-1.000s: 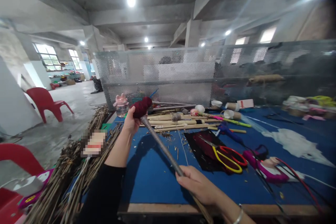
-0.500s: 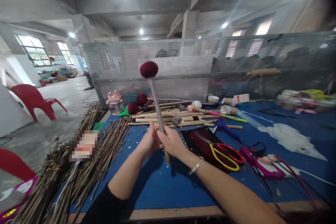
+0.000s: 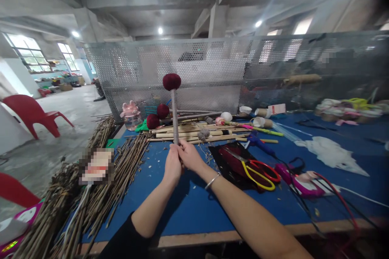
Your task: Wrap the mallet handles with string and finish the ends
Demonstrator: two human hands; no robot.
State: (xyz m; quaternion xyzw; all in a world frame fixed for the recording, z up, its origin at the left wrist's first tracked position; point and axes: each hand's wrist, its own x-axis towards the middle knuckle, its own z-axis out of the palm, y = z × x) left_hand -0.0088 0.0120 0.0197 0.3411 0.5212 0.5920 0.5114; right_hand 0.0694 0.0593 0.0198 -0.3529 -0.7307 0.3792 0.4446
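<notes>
A mallet-like stick [image 3: 174, 115] stands nearly upright in front of me, its shaft wrapped in grey. On its top sits a round dark red head [image 3: 172, 82]. My left hand [image 3: 173, 164] is closed round the lower shaft. Just to the right, my right hand [image 3: 191, 156] is closed on the same part, its fingers touching the left hand. The lower end of the shaft is mostly hidden by the hands. Behind, two similar dark red heads [image 3: 152, 121] lie on the table near a pile of pale wooden sticks [image 3: 179, 133].
Bundles of thin dry twigs [image 3: 124, 174] cover the table's left side. Scissors with red and yellow handles [image 3: 258, 176] lie on dark cloth at right, by a blue glue gun [image 3: 258, 143] and cables. A perforated metal screen [image 3: 139, 73] stands behind; a pink-lidded jar [image 3: 131, 117] sits before it.
The stick has gone from leaning to nearly upright and has shifted slightly left. My hands have turned with it and now sit closer together on the shaft. The view has shifted slightly.
</notes>
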